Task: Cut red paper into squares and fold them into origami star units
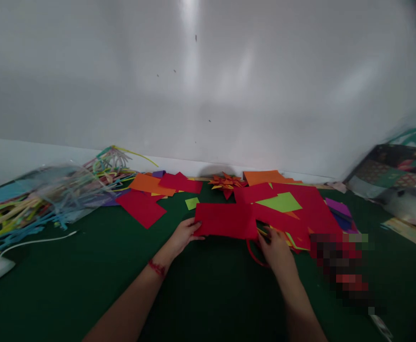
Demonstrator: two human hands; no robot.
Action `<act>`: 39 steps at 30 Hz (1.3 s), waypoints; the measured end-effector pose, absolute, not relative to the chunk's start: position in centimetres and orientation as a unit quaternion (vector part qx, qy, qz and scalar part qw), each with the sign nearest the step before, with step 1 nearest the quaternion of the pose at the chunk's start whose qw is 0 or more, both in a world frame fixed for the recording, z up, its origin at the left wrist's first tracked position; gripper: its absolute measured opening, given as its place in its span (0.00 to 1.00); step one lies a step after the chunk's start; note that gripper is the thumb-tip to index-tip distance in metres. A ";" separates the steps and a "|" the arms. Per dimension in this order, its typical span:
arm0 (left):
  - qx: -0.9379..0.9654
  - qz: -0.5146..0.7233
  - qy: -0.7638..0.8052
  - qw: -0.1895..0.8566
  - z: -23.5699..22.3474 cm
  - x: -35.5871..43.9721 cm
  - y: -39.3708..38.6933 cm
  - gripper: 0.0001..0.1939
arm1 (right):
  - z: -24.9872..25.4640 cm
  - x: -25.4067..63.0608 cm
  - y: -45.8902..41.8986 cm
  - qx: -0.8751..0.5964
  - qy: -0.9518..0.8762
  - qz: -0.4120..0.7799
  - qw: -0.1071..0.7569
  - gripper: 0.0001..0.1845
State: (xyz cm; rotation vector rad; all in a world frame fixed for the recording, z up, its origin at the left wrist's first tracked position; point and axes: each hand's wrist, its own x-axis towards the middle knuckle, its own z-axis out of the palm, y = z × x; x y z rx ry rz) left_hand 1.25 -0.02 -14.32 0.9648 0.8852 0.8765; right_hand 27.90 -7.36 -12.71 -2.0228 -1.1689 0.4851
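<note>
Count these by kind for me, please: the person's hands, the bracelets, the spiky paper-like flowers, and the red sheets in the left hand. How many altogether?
Hands: 2, the left hand and the right hand
Bracelets: 1, the red bracelet
Spiky flowers: 1, the orange-red flower
Sheets in the left hand: 1, the red sheet
Total: 5

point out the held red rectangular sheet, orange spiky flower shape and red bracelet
Held red rectangular sheet (225, 221), head view, middle of its face
Orange spiky flower shape (227, 182), head view, its middle
Red bracelet (157, 268), head view, its band
</note>
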 end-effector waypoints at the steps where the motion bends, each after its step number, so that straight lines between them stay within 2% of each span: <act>1: 0.436 0.395 0.396 0.705 -14.3 1.3 -0.1 0.16 | -12.8 27.9 -7.6 -0.814 -0.471 0.150 0.306 0.28; 3: 0.440 0.392 0.395 0.705 -14.1 1.3 -0.1 0.16 | -13.1 27.8 -7.9 -0.834 -0.505 0.116 0.190 0.32; 5: 0.443 0.389 0.399 0.702 -14.0 1.4 -0.2 0.16 | -13.3 27.5 -7.8 -0.835 -0.525 0.113 0.122 0.32; 12: 0.456 0.376 0.436 0.679 -13.9 1.7 -0.2 0.13 | -13.2 27.2 -6.1 -0.840 -0.512 0.125 0.133 0.26; 16: 0.477 0.393 0.459 0.638 -12.0 1.4 0.0 0.12 | -13.2 27.4 -6.2 -0.829 -0.513 0.147 0.169 0.24; 22: 0.565 0.440 0.463 0.522 -4.7 0.6 0.3 0.11 | -13.1 27.2 -6.5 -0.812 -0.496 0.173 0.255 0.23; 24: 0.600 0.464 0.463 0.459 -2.4 0.6 0.1 0.13 | -12.8 26.7 -6.5 -0.782 -0.486 0.203 0.333 0.24; 26: 0.606 0.482 0.462 0.432 -0.7 0.7 -0.2 0.14 | -12.6 26.0 -6.3 -0.716 -0.465 0.269 0.446 0.23; 28: 0.610 0.498 0.461 0.408 0.5 0.8 -0.6 0.13 | -12.6 24.9 -6.2 -0.664 -0.444 0.334 0.500 0.21; 33: 0.598 0.531 0.476 0.367 1.4 0.0 -0.7 0.12 | -12.8 21.2 -6.3 -0.622 -0.431 0.393 0.523 0.22; 36: 0.584 0.551 0.497 0.330 1.1 -0.9 -0.2 0.13 | -12.7 19.0 -6.5 -0.544 -0.376 0.537 0.524 0.24; 39: 0.574 0.552 0.530 0.291 0.4 -1.3 0.5 0.14 | -12.1 17.3 -6.5 -0.502 -0.419 0.549 0.520 0.28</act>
